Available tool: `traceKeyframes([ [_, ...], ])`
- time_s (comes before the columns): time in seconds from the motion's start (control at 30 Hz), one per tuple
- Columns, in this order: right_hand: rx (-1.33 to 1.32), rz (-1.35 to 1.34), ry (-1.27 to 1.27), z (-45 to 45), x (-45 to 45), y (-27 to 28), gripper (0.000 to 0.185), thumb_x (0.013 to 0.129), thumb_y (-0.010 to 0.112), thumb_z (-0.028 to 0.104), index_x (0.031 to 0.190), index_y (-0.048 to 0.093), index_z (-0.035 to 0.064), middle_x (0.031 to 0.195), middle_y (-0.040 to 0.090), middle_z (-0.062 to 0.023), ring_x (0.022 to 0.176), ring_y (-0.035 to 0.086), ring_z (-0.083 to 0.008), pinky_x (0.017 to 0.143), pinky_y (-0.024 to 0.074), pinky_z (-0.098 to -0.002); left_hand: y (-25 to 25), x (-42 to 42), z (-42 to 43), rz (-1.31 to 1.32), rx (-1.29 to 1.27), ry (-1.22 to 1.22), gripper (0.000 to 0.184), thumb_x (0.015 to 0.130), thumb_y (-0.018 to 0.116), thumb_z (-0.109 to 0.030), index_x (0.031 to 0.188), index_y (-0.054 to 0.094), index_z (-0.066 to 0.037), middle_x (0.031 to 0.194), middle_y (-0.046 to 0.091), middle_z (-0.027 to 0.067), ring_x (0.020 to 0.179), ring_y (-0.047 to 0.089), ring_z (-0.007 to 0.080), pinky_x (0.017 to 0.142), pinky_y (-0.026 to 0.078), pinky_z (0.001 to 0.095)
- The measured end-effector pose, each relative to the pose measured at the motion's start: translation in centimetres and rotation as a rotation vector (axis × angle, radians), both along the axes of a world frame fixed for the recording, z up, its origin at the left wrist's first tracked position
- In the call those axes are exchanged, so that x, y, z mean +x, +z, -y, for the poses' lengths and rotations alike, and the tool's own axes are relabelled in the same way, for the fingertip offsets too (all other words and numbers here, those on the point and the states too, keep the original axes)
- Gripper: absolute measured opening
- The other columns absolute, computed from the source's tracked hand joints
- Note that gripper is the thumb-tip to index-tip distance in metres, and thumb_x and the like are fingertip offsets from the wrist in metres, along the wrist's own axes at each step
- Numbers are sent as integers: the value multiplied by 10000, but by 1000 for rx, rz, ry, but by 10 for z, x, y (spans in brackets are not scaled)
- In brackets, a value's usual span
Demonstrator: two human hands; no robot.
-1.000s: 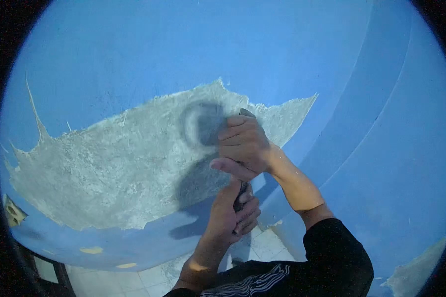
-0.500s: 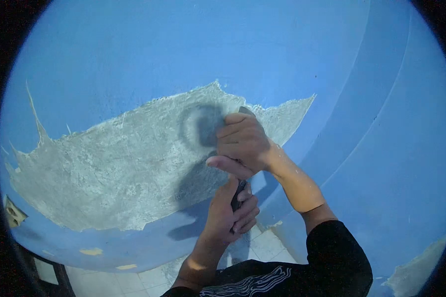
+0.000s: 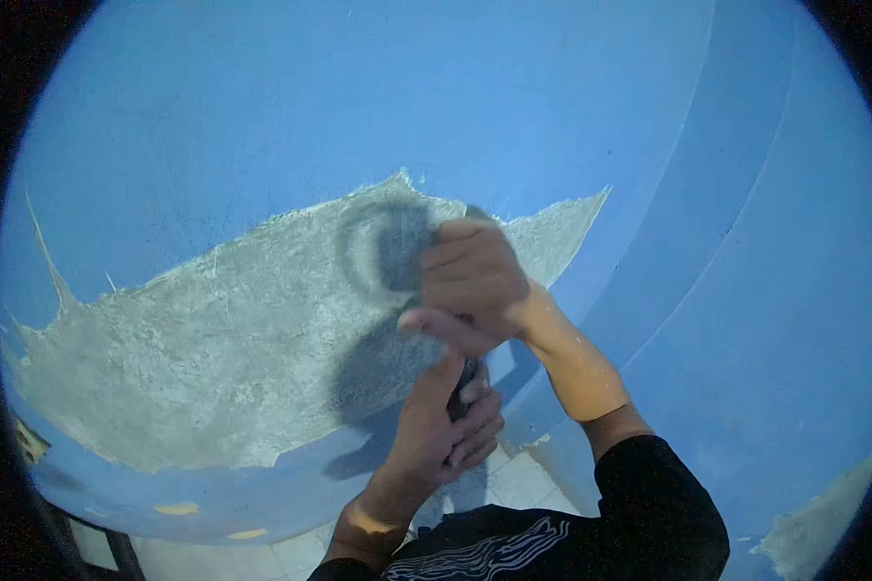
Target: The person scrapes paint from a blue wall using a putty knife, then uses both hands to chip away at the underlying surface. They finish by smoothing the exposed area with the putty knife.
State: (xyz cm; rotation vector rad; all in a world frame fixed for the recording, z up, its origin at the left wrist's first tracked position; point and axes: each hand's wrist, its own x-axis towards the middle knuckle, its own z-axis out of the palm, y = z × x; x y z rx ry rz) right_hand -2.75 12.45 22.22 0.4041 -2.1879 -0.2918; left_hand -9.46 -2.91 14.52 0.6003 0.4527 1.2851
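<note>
My left hand (image 3: 448, 421) is closed around the black handle (image 3: 461, 389) of what looks like a scraper. Just above it, my right hand (image 3: 473, 281) is wrapped in a fist round the tool's upper part, its thumb pointing left. A dark grey edge (image 3: 474, 212) shows over the right knuckles; the rest of the tool's head is hidden behind the hand. Both hands are in front of a bare grey patch (image 3: 213, 358) on a blue wall (image 3: 358, 87), near the patch's upper right edge. The right hand is blurred.
Jagged blue paint borders the patch. A wall corner (image 3: 688, 232) curves down at the right, with another bare patch (image 3: 819, 523) low beyond it. A socket-like fitting (image 3: 29, 441) is at the far left. Pale floor tiles (image 3: 533, 484) lie below.
The view has shifted slightly, so the patch's peak appears lower and further left. Both hands keep their grip and sit slightly further right against the patch; the right hand is now blurred.
</note>
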Motion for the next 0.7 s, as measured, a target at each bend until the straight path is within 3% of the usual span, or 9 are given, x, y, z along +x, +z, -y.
traceKeyframes([
  [0.13,14,-80,45,-1,-2,-9,408,778,723,224,494,447,127,477,385,-2,444,361,-179,483,250,-324,-4,-6,-12,-60,71,18,471,983,369,-528,731,416,-134,452,306,-54,322,251,59,304,198,218],
  [0.23,-70,-84,62,8,-5,-32,405,773,723,219,500,438,128,478,393,2,445,363,-173,485,252,-324,-24,-10,-2,-41,-10,37,453,987,379,-504,730,416,-133,459,302,-58,331,258,60,313,207,220],
  [0.33,-121,-136,85,6,-8,-36,411,776,718,228,502,424,137,480,392,3,442,352,-173,484,252,-324,-31,-13,5,79,-52,56,416,990,409,-462,803,494,-100,486,365,-36,355,310,58,343,239,211],
  [0.4,-142,-107,48,9,-4,-38,418,802,698,264,504,437,130,481,389,-11,455,382,-192,503,294,-329,-29,-9,11,-174,29,312,334,993,457,-346,984,568,-32,585,464,-3,422,379,47,393,286,197],
  [0.43,-154,-67,13,11,-1,-39,433,828,677,300,506,449,122,483,386,-25,467,413,-211,523,336,-333,-30,-4,10,-176,20,312,334,993,457,-346,984,568,-32,585,464,-3,422,379,47,393,286,197],
  [0.5,-143,-71,32,8,-2,-45,427,807,695,269,504,429,128,484,378,-13,452,368,-191,502,294,-328,-36,5,11,-567,268,709,307,976,494,-249,1119,566,12,703,541,25,459,422,53,391,313,203],
  [0.53,-120,-73,49,7,-3,-47,429,786,712,239,501,409,134,486,370,-1,436,323,-172,481,251,-323,-35,7,12,-571,259,710,307,976,494,-249,1119,566,12,703,541,25,459,422,53,391,313,203],
  [0.63,-130,-16,62,7,1,-42,448,785,710,224,489,385,135,478,343,0,432,312,-170,481,248,-319,-25,12,14,-707,265,764,281,975,482,-166,1165,550,30,763,554,34,468,416,50,401,330,206],
  [0.7,-127,-63,61,1,6,-42,457,782,714,226,485,379,136,475,327,1,429,311,-173,485,251,-317,-18,12,13,-714,243,675,218,978,460,-100,1100,586,30,756,546,11,513,439,33,421,348,200],
])
